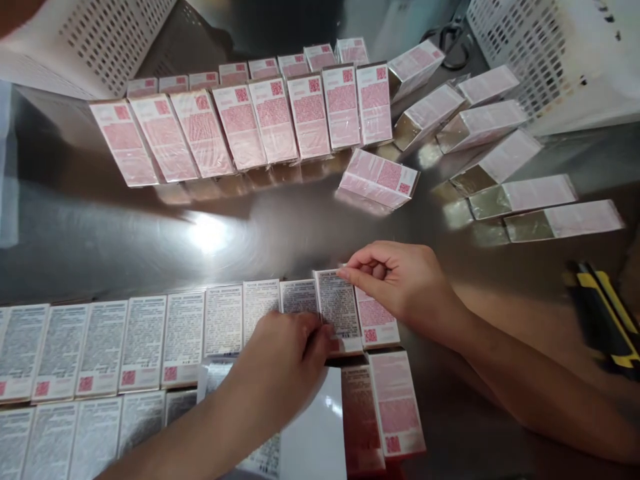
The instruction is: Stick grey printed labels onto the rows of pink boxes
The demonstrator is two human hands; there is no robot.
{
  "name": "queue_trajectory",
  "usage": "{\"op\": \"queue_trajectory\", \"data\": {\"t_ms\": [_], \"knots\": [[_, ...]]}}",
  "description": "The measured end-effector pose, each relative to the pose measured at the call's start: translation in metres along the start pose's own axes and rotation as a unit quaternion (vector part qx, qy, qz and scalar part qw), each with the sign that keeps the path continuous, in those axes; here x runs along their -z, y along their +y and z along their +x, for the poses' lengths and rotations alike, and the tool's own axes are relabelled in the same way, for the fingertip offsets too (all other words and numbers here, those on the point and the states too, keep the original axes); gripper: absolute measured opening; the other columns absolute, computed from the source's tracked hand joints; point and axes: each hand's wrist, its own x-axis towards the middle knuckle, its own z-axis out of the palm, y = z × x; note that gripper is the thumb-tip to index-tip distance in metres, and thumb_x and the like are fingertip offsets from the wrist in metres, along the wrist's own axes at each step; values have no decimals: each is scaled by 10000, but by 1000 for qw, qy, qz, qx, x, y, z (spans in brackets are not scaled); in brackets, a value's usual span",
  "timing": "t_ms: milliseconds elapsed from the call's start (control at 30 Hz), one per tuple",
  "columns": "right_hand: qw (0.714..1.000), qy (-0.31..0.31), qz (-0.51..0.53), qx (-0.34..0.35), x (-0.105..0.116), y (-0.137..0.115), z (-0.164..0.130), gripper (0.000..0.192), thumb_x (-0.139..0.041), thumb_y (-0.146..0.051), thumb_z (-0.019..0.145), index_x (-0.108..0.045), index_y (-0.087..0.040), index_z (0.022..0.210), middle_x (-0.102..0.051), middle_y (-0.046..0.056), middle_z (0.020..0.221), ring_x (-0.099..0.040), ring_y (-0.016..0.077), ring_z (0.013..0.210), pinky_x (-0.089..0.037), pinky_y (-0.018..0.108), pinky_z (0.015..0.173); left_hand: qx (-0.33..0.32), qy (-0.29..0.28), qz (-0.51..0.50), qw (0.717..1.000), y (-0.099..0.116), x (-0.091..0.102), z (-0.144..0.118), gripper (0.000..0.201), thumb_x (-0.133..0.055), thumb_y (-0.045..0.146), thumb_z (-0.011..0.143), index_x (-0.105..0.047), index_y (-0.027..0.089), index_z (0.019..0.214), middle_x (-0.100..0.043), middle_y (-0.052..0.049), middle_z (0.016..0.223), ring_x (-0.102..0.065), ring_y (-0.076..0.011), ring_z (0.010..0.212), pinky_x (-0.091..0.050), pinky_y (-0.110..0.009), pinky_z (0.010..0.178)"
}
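**Kid:** What is the biggest thing here?

**Helper:** The shiny metal tabletop (125,233). Two white baskets with holes stand at the far corners, one on the left (100,33) and one on the right (550,47).

**Kid:** And all the boxes?

**Helper:** A far row of pink boxes (240,127) stands side by side. More boxes (500,160) lie loose on the right. Near the person is a row of boxes with grey print (125,343), packed tight, and another row under it.

**Kid:** What are the hands doing?

**Helper:** Both hold one box (340,310) at the right end of the near row. The right hand (405,283) pinches its top corner with its fingertips. The left hand (290,363) grips its bottom edge. The box touches the grey box on its left, and a pink one (377,320) is just beside it on the right.

**Kid:** So which step is it?

**Helper:** I think the box is being fitted into the row. Next it needs to be pushed flat and straight against its neighbour.

**Kid:** Anything small?

**Helper:** A yellow and black knife (603,320) lies at the right edge.
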Motion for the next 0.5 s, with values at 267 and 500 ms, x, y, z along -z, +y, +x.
{"op": "queue_trajectory", "data": {"t_ms": [267,500], "knots": [[999,-28,-21,-30,2,-5,1,157,-695,-342,825,-708,-223,723,-642,-41,611,-551,94,535,-389,236,525,1,-17,-20,1000,-1,2,3,381,-433,345,883,-493,189,541,-468,27,485,-361,-97,446,-216,-253,460],[998,-32,-32,-36,3,-6,2,165,-691,-353,829,-707,-233,717,-640,-37,597,-560,110,542,-384,247,535,-3,-13,-18,1000,0,3,3,379,-441,326,883,-472,187,531,-438,42,477,-351,-87,446,-210,-246,458]]}}
